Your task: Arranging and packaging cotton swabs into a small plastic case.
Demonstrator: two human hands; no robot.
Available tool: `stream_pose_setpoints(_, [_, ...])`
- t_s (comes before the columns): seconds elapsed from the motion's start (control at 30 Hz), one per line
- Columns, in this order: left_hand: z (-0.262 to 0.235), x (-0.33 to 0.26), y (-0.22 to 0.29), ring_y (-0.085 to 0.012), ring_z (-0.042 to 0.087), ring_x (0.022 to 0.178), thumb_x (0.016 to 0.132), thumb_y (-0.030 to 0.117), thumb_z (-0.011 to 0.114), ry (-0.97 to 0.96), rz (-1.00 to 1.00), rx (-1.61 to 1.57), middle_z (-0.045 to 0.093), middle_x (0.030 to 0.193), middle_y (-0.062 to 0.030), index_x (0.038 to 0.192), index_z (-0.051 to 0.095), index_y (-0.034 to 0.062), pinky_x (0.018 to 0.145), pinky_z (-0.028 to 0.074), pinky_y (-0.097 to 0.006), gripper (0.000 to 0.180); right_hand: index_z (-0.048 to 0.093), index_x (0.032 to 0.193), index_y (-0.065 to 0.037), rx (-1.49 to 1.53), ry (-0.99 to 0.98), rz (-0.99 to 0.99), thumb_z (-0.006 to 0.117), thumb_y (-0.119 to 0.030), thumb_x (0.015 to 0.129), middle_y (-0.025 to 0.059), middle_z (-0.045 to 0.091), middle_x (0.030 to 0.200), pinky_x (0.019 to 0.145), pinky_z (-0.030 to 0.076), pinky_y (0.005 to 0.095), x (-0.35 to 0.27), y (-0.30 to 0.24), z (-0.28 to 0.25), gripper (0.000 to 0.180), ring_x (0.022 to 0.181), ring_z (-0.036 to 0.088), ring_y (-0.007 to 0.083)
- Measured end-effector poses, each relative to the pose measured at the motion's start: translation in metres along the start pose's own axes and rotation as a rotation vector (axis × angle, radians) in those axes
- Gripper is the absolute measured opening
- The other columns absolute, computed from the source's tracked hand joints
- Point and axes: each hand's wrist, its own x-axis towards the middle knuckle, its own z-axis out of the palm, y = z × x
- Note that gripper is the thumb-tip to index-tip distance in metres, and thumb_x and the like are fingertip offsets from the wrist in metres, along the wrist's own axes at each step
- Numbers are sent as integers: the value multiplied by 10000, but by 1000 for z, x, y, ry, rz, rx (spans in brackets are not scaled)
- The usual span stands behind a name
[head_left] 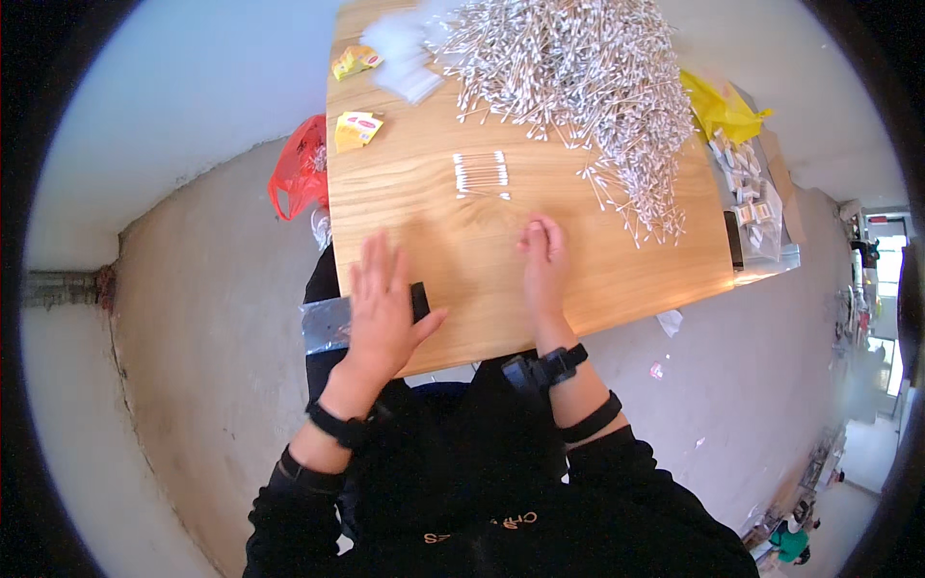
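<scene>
My left hand [381, 313] is over the near left edge of the table, fingers stretched out and slightly apart, holding nothing. Beside and partly under it are a shiny clear plastic packet [326, 325] and a black object [419, 301], mostly hidden. My right hand [545, 265] is above the tabletop with its fingers curled in; no item sticks out of them. Just beyond both hands, a small group of cotton swabs [481, 173] lies side by side in a neat block. A large heap of loose cotton swabs [578, 77] covers the far right of the table.
Small yellow printed cards [356, 130] and clear plastic bags [409, 72] lie on the table's left side. A red plastic bag [301, 166] hangs beyond the left edge. To the right are a yellow bag [723, 106] and a container of small packs [756, 202].
</scene>
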Motion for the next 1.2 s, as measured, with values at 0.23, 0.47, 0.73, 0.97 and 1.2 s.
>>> stream_pose_setpoints(0.23, [59,131,54,-343,120,1444,751,464,710,193,185,35,148,1547,-207,1460,249,-2,1151,126,-509,966,584,1086,-2,-63,43,-64,449,-206,1003,39,587,832,653,500,238,12,-1,-16,258,732,562,97])
stream_pose_setpoints(0.47, [87,137,46,-328,161,1434,731,562,672,81,98,110,200,1531,-204,1452,246,-25,1153,143,-482,1023,608,998,5,-72,120,-110,439,-185,1003,36,571,741,622,474,237,4,-6,-9,254,679,540,94])
stream_pose_setpoints(0.73, [66,26,60,-332,218,1416,700,609,673,3,101,140,262,1507,-204,1443,265,-33,1145,168,-480,1063,607,960,-7,-110,82,-132,423,-237,1010,27,567,751,620,458,247,4,-10,-12,298,673,535,102])
stream_pose_setpoints(0.97, [48,4,55,-328,176,1434,591,628,738,28,79,60,221,1521,-218,1441,243,-57,1143,151,-501,1199,599,1052,21,37,-3,-17,374,-352,1016,98,601,944,771,503,293,9,-10,-12,437,849,592,165])
stream_pose_setpoints(1.2, [52,-9,50,-361,174,1430,596,566,769,-30,96,94,211,1517,-245,1435,237,-71,1134,167,-524,1180,494,1243,16,6,-241,-422,334,-284,1006,176,503,1263,1037,356,390,-34,21,13,415,1178,472,286])
